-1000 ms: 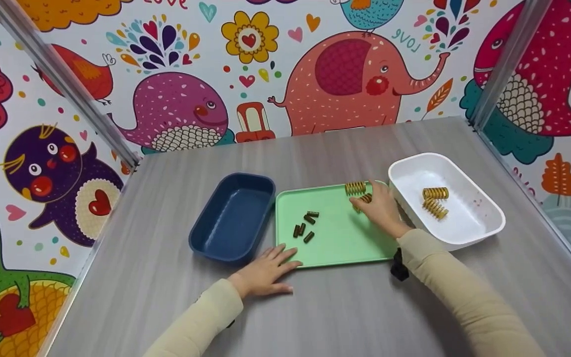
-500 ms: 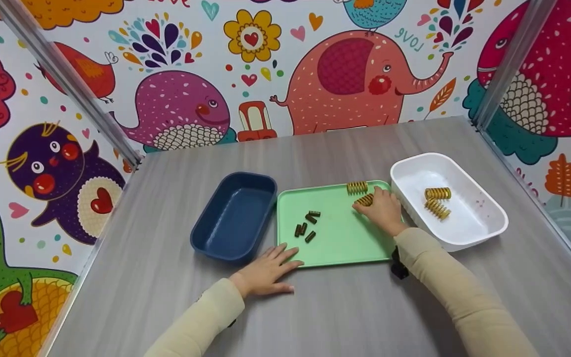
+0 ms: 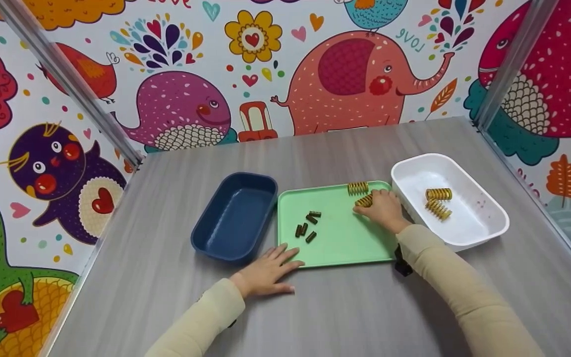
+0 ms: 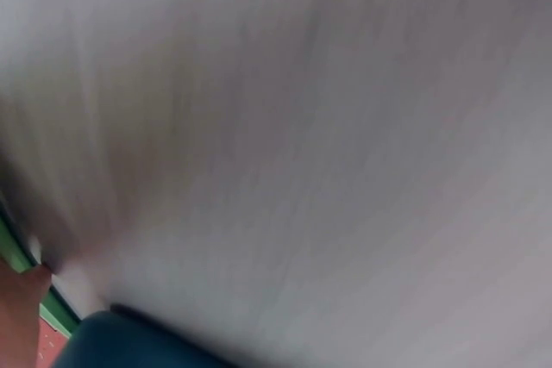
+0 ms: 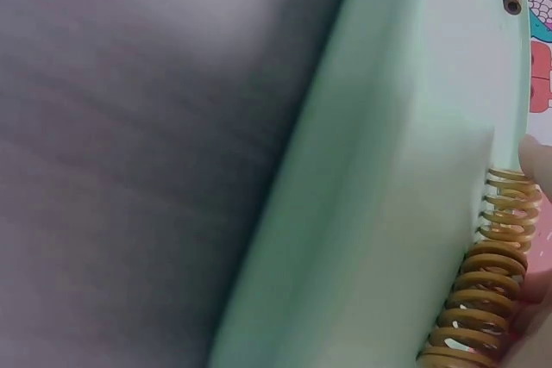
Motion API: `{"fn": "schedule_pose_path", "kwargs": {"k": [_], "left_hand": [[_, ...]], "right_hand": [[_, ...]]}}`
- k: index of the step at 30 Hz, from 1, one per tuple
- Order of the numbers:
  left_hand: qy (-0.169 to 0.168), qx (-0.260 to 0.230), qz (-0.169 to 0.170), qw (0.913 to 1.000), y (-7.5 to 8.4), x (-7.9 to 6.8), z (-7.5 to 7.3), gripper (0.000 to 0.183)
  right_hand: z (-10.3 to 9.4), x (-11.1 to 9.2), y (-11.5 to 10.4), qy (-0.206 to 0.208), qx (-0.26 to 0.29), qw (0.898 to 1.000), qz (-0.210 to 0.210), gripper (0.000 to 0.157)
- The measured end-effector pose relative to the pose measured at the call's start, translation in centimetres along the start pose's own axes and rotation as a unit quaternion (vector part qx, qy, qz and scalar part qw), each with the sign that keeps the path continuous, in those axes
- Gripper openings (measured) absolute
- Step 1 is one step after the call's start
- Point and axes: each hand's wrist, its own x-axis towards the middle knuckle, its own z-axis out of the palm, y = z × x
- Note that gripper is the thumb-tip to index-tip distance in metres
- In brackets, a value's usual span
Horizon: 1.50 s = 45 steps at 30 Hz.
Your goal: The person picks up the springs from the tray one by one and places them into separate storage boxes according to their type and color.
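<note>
Head view: my right hand (image 3: 385, 212) pinches a gold spring (image 3: 363, 201) between thumb and fingers at the far right part of the green tray (image 3: 337, 248), near another gold spring (image 3: 358, 188) by the far rim. My left hand (image 3: 267, 272) lies with fingers spread, touching the tray's near left corner. Five dark springs (image 3: 311, 237) sit on its left half; two more gold springs (image 3: 438, 194) lie in the white tub (image 3: 474, 220).
</note>
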Motion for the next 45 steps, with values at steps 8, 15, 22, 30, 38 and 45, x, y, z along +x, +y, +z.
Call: {"fn": "schedule_pose_path", "kwargs": {"k": [8,15,22,30,38,45], "left_hand": [[-0.002,-0.004,0.001,1.0,-0.1,0.0,-0.1,0.063],[0.002,0.0,0.003,1.0,-0.1,-0.1,0.0,0.062],[0.0,0.005,0.001,1.0,0.1,-0.1,0.2,0.063],[-0.002,0.006,-0.002,1.0,0.1,0.0,0.2,0.063],[-0.001,0.009,-0.004,0.9999,0.0,0.0,0.1,0.064],[0.006,0.006,0.002,1.0,0.0,0.0,0.2,0.063]], "right_hand": [[-0.5,0.3,0.4,-0.031,-0.012,0.995,-0.093,0.067],[-0.8,0.7,0.8,-0.088,0.001,0.979,-0.183,0.069],[-0.6,1.1,0.9,-0.147,0.018,0.962,-0.231,0.066],[-0.7,1.6,0.6,-0.209,0.01,0.929,-0.305,0.062],[-0.6,1.6,0.0,-0.252,0.02,0.911,-0.325,0.065],[-0.8,1.2,-0.6,-0.249,0.014,0.912,-0.325,0.07]]}}
